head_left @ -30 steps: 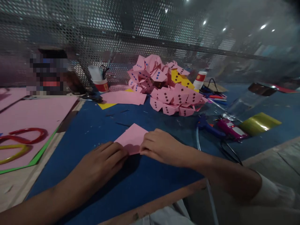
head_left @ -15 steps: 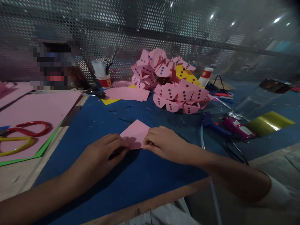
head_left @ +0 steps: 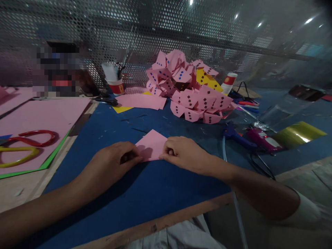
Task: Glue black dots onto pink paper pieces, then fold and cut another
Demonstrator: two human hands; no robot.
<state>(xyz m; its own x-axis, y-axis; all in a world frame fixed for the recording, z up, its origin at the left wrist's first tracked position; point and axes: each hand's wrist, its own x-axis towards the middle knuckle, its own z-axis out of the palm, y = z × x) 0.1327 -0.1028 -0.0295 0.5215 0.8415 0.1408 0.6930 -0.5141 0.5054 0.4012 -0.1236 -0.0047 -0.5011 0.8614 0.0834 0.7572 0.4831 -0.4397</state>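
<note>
A small sheet of pink paper [head_left: 152,145] lies on the blue tabletop [head_left: 145,200], one corner pointing away from me and its near edge straight. My left hand [head_left: 116,159] pinches the left end of that near edge between thumb and fingers. At the right end, my right hand [head_left: 181,152] grips the paper the same way, fingers curled and thumb below. The side corners are hidden under my fingers. A shadow of my left hand falls across the sheet.
Folded pink paper shapes [head_left: 202,103] with dark diamonds are heaped behind. On the left, red- and yellow-handled scissors [head_left: 38,138] rest on large pink sheets [head_left: 46,112]. To the right lie a blue glue gun [head_left: 238,138], a magenta device [head_left: 263,140] and a clear bottle [head_left: 280,107].
Both hands keep hold of the paper's near edge, with the fingers shifted slightly along it. The whole view has tilted a little; nothing else has visibly moved.
</note>
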